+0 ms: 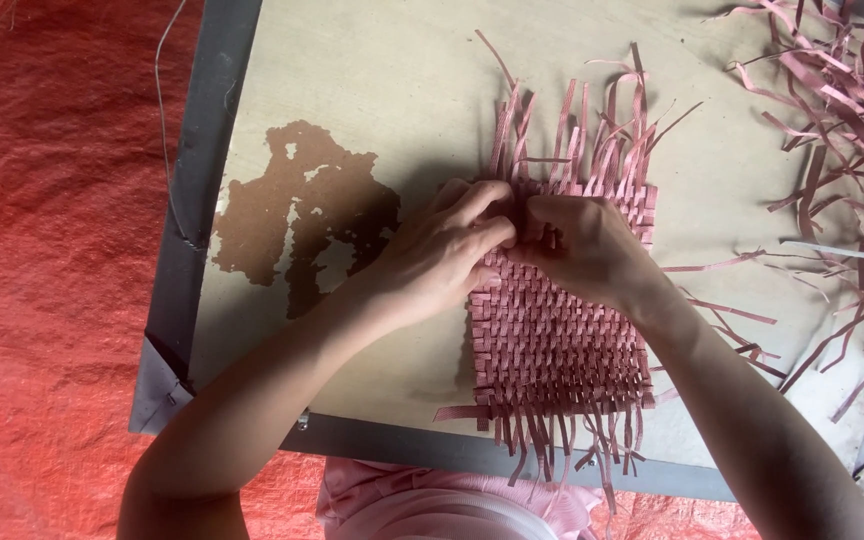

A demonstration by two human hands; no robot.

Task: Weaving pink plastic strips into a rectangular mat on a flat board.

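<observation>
A pink woven mat (552, 350) of flat strips lies on a pale wooden board (382, 90). Loose strip ends (592, 130) stick out beyond its far edge and hang off its near edge. My left hand (442, 255) rests on the mat's far left corner with fingers curled, pinching a strip. My right hand (582, 245) sits right beside it, fingertips pressed on the same spot of the weave. The two hands touch each other and hide what is between the fingers.
A heap of loose pink strips (842, 130) lies at the right of the board. The board has a dark worn patch (302, 215) at the left and a grey metal frame (192, 190). Red sheeting (42, 270) covers the ground around it.
</observation>
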